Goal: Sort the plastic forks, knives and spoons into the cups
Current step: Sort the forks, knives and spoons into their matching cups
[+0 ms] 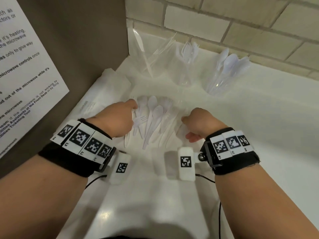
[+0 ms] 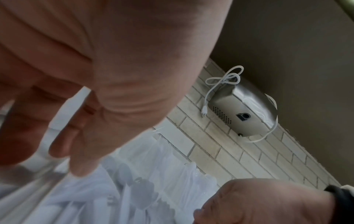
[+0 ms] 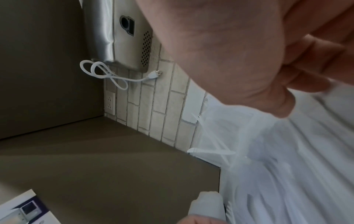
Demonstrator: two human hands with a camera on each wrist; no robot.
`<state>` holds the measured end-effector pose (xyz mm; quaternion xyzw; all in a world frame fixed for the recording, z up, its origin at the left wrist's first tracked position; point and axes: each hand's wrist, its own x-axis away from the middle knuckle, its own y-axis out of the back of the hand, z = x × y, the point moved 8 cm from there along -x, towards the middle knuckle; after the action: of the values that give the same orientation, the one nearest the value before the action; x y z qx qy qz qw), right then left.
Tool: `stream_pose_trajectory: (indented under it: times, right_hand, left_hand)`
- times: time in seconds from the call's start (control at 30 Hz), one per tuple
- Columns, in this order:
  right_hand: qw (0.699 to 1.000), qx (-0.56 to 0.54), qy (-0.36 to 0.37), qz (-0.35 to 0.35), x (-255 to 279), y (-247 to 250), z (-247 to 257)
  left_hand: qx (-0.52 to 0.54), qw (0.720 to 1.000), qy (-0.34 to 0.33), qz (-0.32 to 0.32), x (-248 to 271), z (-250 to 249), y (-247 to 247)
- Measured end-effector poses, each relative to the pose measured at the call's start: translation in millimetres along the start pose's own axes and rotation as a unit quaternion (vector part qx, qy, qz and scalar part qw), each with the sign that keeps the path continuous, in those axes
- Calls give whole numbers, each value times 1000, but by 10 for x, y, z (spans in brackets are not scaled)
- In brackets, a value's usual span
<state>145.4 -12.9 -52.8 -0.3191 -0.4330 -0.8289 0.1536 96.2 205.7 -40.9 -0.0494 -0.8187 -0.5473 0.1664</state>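
Cutlery pile (image 1: pixel 151 119) lies loose on the white counter (image 1: pixel 259 118), between the two hands and well short of the cups. Three clear cups stand at the back by the tile wall (image 1: pixel 224 16): knife cup (image 1: pixel 148 57) on the left, fork cup (image 1: pixel 187 66) in the middle, spoon cup (image 1: pixel 222 75) on the right, all part filled.

Step in hand, as a judgement: picking the next pieces from the pile; sorting is midway.

Left hand (image 1: pixel 119 119) sits on the pile's left edge, fingers curled down onto the pieces there, a fork (image 1: pixel 139 120) just beside them. Whether they pinch a piece, cannot tell. Right hand (image 1: pixel 200 121) is curled at the pile's right edge; its grip is hidden too.

Next move calls for singling out one type, lifting it clear of overlapping handles, and carrying it to the matching cup.

Count: cups three. Pile shows about four spoons and at least two forks; knives too blurred to count.
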Motion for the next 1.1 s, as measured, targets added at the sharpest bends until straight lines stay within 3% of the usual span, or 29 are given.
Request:
stream_pose_trajectory:
  times: [0.23, 0.37, 0.5, 0.63, 0.83, 0.9, 0.97, 1.03, 1.1]
  right_hand:
    - [978, 130, 162, -19, 126, -187, 507]
    - [951, 241, 192, -3, 200, -298, 672]
    - [938, 291, 189, -2, 225, -402, 770]
    - [918, 344, 198, -22, 207, -564, 861]
    - [934, 322, 146, -45, 69, -632, 813]
    - [931, 324, 156, -55, 89, -617, 801]
    - [920, 342, 177, -73, 125, -588, 799]
    - [909, 357, 196, -85, 143, -564, 791]
    - [912, 354, 193, -77, 114, -551, 755]
  left_hand:
    - [48, 996, -1, 78, 22, -87, -63]
    - [219, 970, 44, 100, 30, -63, -142]
    - [286, 949, 46, 121, 30, -82, -197]
    - [252, 957, 12, 143, 20, -140, -239]
    - [285, 946, 2, 153, 38, -161, -253]
    - [316, 938, 22, 141, 21, -129, -262]
    - [332, 938, 65, 73, -31, 7, -188]
    - [304, 948, 95, 13, -60, 132, -87]
    - [259, 961, 94, 7, -42, 139, -36]
